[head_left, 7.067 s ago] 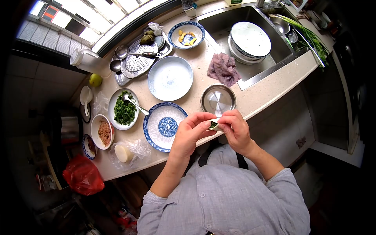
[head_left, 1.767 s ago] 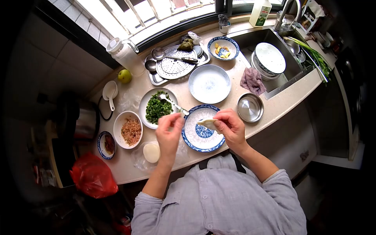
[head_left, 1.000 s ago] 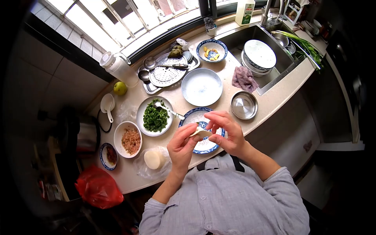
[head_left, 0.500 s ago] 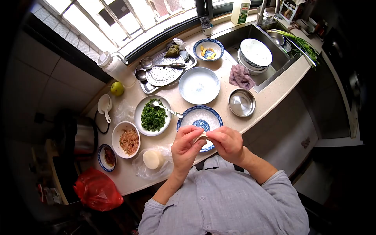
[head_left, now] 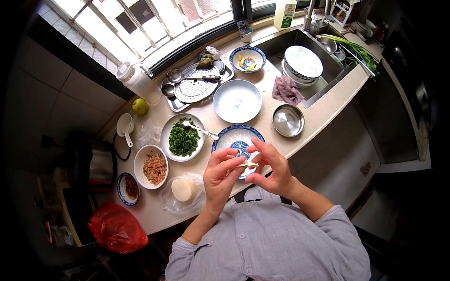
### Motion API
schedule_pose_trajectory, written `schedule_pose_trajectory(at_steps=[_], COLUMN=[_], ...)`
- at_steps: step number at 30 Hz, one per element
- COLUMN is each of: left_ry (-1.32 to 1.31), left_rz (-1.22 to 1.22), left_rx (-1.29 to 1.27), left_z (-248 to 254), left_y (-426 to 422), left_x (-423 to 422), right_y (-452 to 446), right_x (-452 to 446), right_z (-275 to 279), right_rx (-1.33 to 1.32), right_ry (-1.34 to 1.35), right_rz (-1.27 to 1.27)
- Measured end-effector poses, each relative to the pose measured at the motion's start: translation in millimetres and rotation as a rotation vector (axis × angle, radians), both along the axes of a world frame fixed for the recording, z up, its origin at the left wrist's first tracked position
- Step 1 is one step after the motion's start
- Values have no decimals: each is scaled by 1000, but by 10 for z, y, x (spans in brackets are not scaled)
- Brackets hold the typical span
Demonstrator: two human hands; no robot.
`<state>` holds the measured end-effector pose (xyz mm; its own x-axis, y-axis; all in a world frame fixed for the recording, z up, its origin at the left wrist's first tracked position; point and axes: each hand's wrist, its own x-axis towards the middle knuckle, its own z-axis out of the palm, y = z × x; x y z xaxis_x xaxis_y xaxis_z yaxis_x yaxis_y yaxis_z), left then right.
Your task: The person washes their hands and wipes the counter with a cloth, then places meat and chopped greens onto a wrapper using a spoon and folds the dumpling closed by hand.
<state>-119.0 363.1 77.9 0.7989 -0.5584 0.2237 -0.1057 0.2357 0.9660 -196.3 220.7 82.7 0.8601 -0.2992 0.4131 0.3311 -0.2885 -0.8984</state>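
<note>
Above the blue-rimmed plate (head_left: 225, 136), my left hand (head_left: 222, 177) pinches a small pale dumpling (head_left: 247, 165) between thumb and fingers. My right hand (head_left: 275, 172) is beside it with thumb and fingers spread; its fingertips are close to the dumpling's right end, and I cannot tell if they touch it. A round stack of dumpling wrappers (head_left: 183, 189) sits on a clear plastic bag left of my left hand. Further left are a white bowl of minced meat (head_left: 154, 168) and a plate of chopped greens (head_left: 183, 140) with a spoon (head_left: 201, 130) resting in it.
A pale shallow dish (head_left: 237, 100) stands behind the plate, a steel bowl (head_left: 288, 120) to the right. Near the sink (head_left: 335, 70), holding stacked bowls (head_left: 303, 62), lies a purple cloth (head_left: 287, 90). A red bag (head_left: 117, 229) hangs at the counter's left front.
My right hand's fingers have opened and drawn apart from their pinch at the dumpling. My left hand keeps hold of it. The view has shifted slightly.
</note>
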Motion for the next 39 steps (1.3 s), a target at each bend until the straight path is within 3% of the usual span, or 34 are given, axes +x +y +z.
schedule_pose_trajectory(at_steps=[2, 6, 9, 12, 16, 25, 28, 31, 38, 39], left_ry=[-78, -251, -137, 194, 200, -370, -392, -22, -289, -219], left_rz=[-32, -101, -155, -158, 16, 210, 165, 82, 59, 88], left_rx=[79, 165, 116, -68, 40, 178, 233, 137, 227, 257], left_z=[41, 39, 88, 67, -8, -140, -184, -168, -412, -346], left_y=[-13, 16, -1, -33, -59, -143, -254, -465, -827, -884], left_x=[16, 103, 55, -77, -172, -275, -316, -412, -387, -409], right_y=[33, 28, 42, 45, 33, -11, -92, -243, -580, -631], right_x=[3, -73, -82, -114, -163, -284, -342, -426, -510, -512], right_z=[-72, -203, -287, -254, -283, -247, -305, -337, -559, -608], right_rx=[270, 387, 303, 535, 543, 554, 665, 678, 732, 745], right_ry=[78, 151, 6, 0, -21, 8, 22, 72, 217, 250], right_rz=[118, 227, 138, 110, 76, 7, 0, -37, -34, -19])
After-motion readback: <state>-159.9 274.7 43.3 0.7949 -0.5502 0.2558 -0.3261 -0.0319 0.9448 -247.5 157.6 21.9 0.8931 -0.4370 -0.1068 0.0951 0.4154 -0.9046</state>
